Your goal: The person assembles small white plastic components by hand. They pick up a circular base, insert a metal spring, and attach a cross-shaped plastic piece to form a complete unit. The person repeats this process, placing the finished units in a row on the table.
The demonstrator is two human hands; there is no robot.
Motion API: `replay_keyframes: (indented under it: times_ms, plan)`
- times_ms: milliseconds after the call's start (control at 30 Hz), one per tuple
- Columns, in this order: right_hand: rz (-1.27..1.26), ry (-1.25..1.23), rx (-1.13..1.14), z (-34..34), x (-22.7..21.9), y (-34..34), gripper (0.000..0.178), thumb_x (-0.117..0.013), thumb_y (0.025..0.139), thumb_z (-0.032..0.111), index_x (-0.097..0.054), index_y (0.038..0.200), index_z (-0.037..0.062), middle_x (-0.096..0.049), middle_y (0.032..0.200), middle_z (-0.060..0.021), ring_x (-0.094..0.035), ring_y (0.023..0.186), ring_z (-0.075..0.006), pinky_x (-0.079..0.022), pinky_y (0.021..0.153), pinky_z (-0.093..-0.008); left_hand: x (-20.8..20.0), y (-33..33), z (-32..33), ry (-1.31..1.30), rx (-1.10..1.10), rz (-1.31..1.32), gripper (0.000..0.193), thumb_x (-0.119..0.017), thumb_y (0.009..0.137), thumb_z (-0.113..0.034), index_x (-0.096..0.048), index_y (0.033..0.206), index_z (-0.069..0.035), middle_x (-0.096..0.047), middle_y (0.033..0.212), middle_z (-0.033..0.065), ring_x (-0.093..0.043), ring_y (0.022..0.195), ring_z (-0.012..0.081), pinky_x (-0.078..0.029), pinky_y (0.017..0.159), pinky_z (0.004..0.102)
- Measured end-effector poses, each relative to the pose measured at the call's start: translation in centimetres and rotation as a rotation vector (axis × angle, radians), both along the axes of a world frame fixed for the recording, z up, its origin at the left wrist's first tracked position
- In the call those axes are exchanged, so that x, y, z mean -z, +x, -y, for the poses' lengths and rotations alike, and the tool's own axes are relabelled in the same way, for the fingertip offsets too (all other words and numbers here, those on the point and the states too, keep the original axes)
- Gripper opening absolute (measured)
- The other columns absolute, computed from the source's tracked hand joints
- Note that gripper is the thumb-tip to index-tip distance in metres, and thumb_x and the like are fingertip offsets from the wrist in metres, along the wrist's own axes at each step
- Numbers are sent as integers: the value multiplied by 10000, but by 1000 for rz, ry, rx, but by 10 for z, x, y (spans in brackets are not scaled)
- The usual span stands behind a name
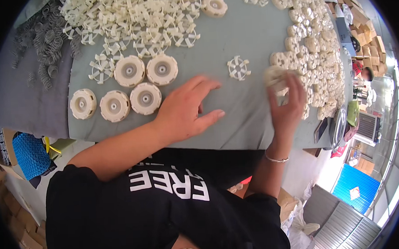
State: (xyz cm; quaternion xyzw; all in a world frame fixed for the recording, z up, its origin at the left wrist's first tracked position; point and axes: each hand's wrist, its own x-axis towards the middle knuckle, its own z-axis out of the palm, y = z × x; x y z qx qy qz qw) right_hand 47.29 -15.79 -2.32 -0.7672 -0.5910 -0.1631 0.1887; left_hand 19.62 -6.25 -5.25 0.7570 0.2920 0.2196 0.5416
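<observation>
My left hand [187,109] hovers over the table with thumb and fingers apart and nothing between them. Just left of it sit several round cream plastic housings [146,99] with a recessed, ringed centre. On the right, my right hand [288,102] has its fingers closed on a cream round plastic piece [276,76], smeared by motion. That piece is beside a big spread of similar cream round pieces [313,60]. Between my hands, farther off, a single spoked plastic ring [238,68] lies flat on the cloth.
A heap of spoked plastic rings [135,15] covers the far left of the cloth-covered table [200,140]. Dark coil springs [51,46] lie left of it. Another round housing [214,6] rests at the far middle. A shiny metal tray [339,128] stands at the right edge.
</observation>
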Motion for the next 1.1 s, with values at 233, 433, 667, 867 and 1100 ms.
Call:
replay_keyframes:
  times_ms: [233, 433, 667, 867, 1100]
  plan:
    - [-153, 114, -74, -142, 3, 72, 417, -823, 891, 284, -745, 1234, 60, -626, 1408, -218, -583, 1314, -395, -474, 1108, -485, 9, 6, 5, 104, -29, -16, 438, -786, 904, -244, -663, 1285, -66, -642, 1250, 108, -653, 711, 212, -547, 671, 354]
    - [-366, -57, 56, -278, 23, 145, 537, -764, 933, 439, -711, 1347, 102, -594, 1473, -232, -553, 1373, -390, -449, 1149, -478, 9, 10, 6, 117, -13, -14, 374, -787, 911, -258, -695, 1228, -82, -656, 1210, 87, -660, 698, 205, -543, 648, 352]
    - [-222, -239, -271, -339, 54, 88, 616, -743, 919, 409, -599, 1502, 275, -597, 1524, -92, -503, 1426, -383, -390, 1209, -484, 1, 3, 3, 17, -2, 1, 344, -773, 934, -260, -701, 1228, -97, -651, 1206, 79, -664, 703, 188, -550, 649, 344]
    - [-273, -309, -661, -261, 34, 42, 645, -777, 839, 282, -612, 1459, 225, -646, 1434, -84, -544, 1340, -394, -406, 1183, -495, 7, 3, 4, 85, -20, 42, 347, -761, 938, -275, -701, 1232, -100, -646, 1219, 70, -672, 758, 210, -560, 686, 353]
    - [-595, -530, -691, -219, -27, -3, 241, -795, 911, 301, -814, 910, 61, -753, 1020, -113, -675, 960, -274, -512, 857, -406, 11, 6, 8, 99, -44, 9, 324, -750, 940, -272, -702, 1222, -120, -643, 1233, 56, -695, 824, 230, -569, 732, 380]
